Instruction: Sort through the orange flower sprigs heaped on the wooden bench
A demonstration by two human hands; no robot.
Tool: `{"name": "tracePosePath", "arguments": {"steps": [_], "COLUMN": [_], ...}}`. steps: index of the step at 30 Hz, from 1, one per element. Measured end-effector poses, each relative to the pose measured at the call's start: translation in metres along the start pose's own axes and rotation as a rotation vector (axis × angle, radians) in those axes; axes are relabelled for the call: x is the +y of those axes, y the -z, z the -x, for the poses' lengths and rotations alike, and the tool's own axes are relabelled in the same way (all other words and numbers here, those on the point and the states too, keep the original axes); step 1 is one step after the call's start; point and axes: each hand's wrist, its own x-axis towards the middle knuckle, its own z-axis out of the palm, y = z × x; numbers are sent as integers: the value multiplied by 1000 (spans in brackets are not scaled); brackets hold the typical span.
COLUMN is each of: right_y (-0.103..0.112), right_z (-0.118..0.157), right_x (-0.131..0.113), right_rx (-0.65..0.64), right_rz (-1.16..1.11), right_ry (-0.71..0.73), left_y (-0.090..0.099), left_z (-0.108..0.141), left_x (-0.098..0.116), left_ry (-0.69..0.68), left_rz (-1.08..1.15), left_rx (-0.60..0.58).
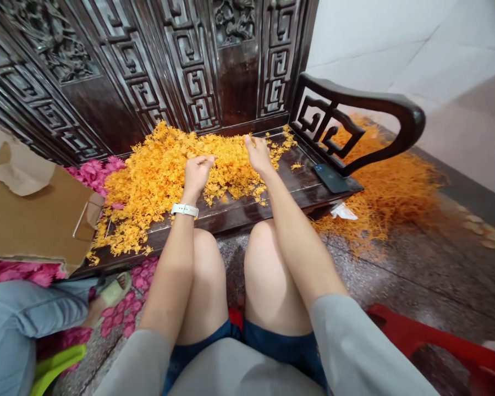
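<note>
The heap of small, spiky, orange-yellow artificial blossoms lies along the dark, carved wooden bench, in front of the knees, probably so that both hands can reach it without leaning; the bare left hand is over the front of the heap, its fingers curled in and the thumb brought toward them; the bare right hand is by the heap's right part, thumb and forefinger raised close to each other, perhaps to manage something small; the black smartphone lies near the armrest, apart from the heap, likely to keep it from being buried. Whether either hand pinches a blossom or a thin strand cannot be told, as anything so fine blends into the orange behind; the curled fingers hide the left palm; the loose orange mass beyond the armrest is blurred, its pieces hard to separate; the brown cardboard box is cut off by the picture's edge and partly covers the bright pink blossoms.
</note>
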Motion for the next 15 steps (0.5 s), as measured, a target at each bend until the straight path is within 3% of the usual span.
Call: {"name": "tracePosePath", "arguments": {"steps": [4, 6, 9, 12, 15], "right_y": [-10, -16, -23, -22, -19], "right_z": [19, 30, 37, 34, 31], "right_x": [-38, -47, -48, -46, -46], "right_rx": [-327, -390, -242, -68, -6], "right_rz": [-290, -370, -437, -561, -629], "right_ry": [-81, -117, -136, -263, -370], "left_y": [-8, -12, -24, -39, -52], "left_z": [5, 8, 13, 19, 24], "left_x": [1, 2, 2, 5, 13], "left_ry": [-6, -42, -80, -134, -135], "left_rz": [-327, -453, -572, -715, -788], "left_rx": [-226, -290, -335, -240, -140]}}
